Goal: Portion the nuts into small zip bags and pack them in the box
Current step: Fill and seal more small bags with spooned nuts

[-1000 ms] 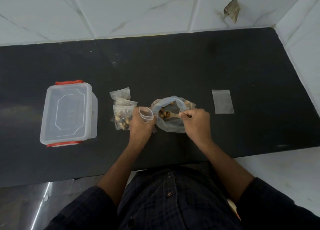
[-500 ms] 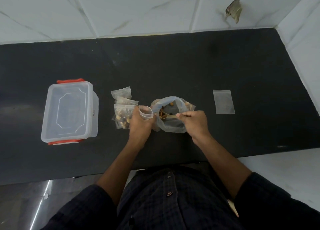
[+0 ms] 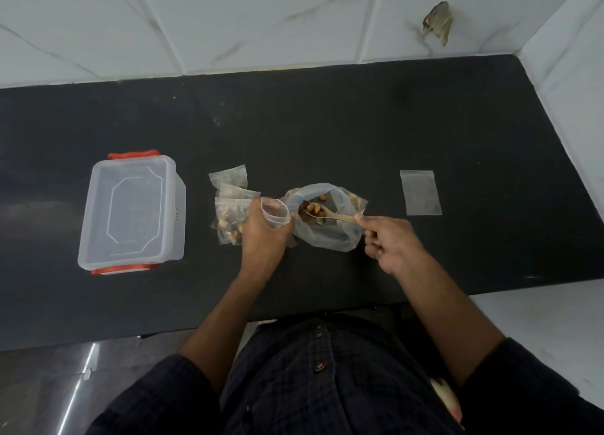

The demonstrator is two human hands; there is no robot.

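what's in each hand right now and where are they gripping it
The left hand holds a small zip bag below its open mouth. The right hand pinches the wooden spoon at its handle end.

You are looking at soft, even, rather dim lighting; the black counter (image 3: 359, 124) is showing faint glare patches, the wide lens is bending the edges, and fine detail is staying slightly soft.

left hand (image 3: 261, 235) covers part of filled zip bags (image 3: 228, 212); counter (image 3: 359, 133) cut off at left edge; nut count in spoon (image 3: 322, 213) too small to tell
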